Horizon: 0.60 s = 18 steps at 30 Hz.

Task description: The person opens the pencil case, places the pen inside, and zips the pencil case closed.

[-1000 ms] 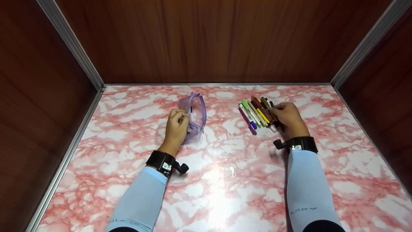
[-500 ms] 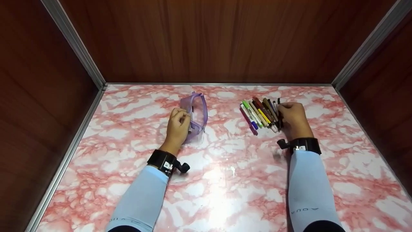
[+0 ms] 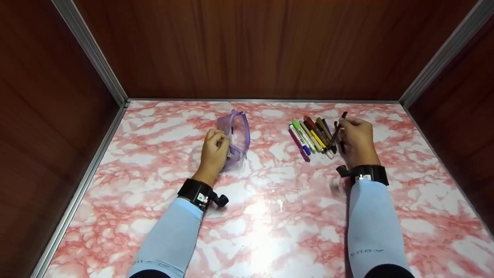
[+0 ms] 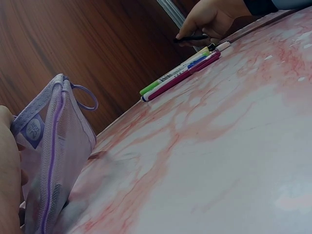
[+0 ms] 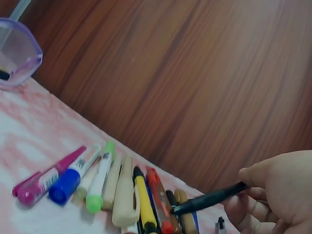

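On the left, my left hand [image 3: 214,152] grips the near edge of a purple mesh pencil case [image 3: 223,123]. The case stands with its zipped mouth spread toward the right; in the right wrist view a dark-tipped item [image 5: 4,75] shows inside it. At the right, my right hand [image 3: 359,139] pinches a dark pen [image 5: 209,200] between thumb and fingers, tilted above the other pens. Those lie side by side: a magenta pen [image 5: 51,181], a blue-capped marker [image 5: 73,179], a green-capped marker [image 5: 101,180], a beige pen [image 5: 125,195], a yellow pen [image 5: 145,197] and several brown or dark ones.
The table [image 3: 266,185] has a red-and-white marbled top. A brown wood-grain back wall [image 3: 262,50] and two side walls enclose it, joined by metal corner strips. Both wrists wear black camera bands.
My right hand has drawn the dark pen off the right side of the pen group, moving right and raising its far end. The left hand keeps its hold on the pencil case.
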Tool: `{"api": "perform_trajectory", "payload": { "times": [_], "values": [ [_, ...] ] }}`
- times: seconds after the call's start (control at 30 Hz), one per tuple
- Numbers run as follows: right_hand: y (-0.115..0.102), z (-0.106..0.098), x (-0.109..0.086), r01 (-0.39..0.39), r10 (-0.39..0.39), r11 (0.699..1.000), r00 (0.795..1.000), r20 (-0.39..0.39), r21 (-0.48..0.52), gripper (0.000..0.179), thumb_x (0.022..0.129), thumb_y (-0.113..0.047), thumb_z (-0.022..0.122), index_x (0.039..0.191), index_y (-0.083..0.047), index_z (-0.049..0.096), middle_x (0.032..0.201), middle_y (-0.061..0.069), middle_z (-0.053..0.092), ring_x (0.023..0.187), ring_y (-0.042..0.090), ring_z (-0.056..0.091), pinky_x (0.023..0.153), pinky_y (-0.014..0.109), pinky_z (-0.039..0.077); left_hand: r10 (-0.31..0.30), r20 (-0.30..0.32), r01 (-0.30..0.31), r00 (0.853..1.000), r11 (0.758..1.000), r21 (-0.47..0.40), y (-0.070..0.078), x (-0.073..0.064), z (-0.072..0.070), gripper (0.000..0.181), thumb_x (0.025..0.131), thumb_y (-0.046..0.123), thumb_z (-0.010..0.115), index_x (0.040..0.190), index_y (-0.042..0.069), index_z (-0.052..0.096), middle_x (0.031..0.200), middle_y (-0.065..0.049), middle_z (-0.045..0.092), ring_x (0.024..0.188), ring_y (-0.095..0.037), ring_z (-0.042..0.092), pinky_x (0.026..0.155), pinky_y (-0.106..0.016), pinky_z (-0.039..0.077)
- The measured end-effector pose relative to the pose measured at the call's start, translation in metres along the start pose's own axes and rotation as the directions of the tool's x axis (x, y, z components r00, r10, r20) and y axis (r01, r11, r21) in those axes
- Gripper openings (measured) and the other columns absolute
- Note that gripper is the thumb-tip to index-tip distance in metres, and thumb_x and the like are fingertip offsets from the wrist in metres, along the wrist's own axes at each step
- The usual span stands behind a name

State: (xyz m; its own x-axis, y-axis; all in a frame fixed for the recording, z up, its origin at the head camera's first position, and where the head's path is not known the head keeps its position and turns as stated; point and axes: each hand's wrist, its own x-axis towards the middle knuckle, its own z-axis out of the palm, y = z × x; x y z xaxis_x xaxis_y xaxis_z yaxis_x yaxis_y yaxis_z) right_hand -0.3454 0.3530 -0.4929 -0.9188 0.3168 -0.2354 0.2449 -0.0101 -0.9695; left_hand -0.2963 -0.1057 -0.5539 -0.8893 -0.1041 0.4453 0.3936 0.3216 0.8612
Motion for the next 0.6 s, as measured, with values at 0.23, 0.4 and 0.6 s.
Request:
{"api": "perform_trajectory", "payload": {
  "times": [0.23,0.4,0.6],
  "values": [
    [-0.013,0.014,-0.003,0.064,-0.064,0.998,0.997,0.033,-0.009,0.028,0.107,-0.032,0.079,0.129,-0.015,0.077,0.103,-0.010,0.074,0.095,0.009,0.072,0.086,0.024,0.064,0.013,-0.014,-0.013,1.000,1.000,0.023,-0.002,0.001,0.000,0.018,0.105,0.005,0.065,0.095,-0.006,0.074,0.121,-0.020,0.066,0.105,-0.022,0.061,0.092,-0.022,0.050],
    [-0.025,0.032,-0.015,0.074,-0.079,0.992,0.996,0.046,0.103,0.030,0.108,-0.024,0.078,0.132,-0.007,0.074,0.104,-0.005,0.074,0.090,0.011,0.072,0.079,0.023,0.064,0.005,-0.011,-0.005,1.000,1.000,0.018,-0.001,-0.001,0.002,0.017,0.105,0.005,0.065,0.096,-0.006,0.075,0.121,-0.020,0.066,0.105,-0.022,0.063,0.092,-0.023,0.052],
    [-0.038,0.061,-0.028,0.166,-0.171,0.983,0.983,0.070,0.074,0.036,0.107,-0.022,0.079,0.134,0.000,0.070,0.104,-0.003,0.076,0.085,0.010,0.076,0.080,0.023,0.066,0.002,-0.007,-0.002,1.000,1.000,0.024,-0.002,0.001,0.001,0.017,0.105,0.006,0.066,0.096,-0.005,0.075,0.122,-0.020,0.066,0.106,-0.024,0.064,0.096,-0.025,0.054]
  ]
}}
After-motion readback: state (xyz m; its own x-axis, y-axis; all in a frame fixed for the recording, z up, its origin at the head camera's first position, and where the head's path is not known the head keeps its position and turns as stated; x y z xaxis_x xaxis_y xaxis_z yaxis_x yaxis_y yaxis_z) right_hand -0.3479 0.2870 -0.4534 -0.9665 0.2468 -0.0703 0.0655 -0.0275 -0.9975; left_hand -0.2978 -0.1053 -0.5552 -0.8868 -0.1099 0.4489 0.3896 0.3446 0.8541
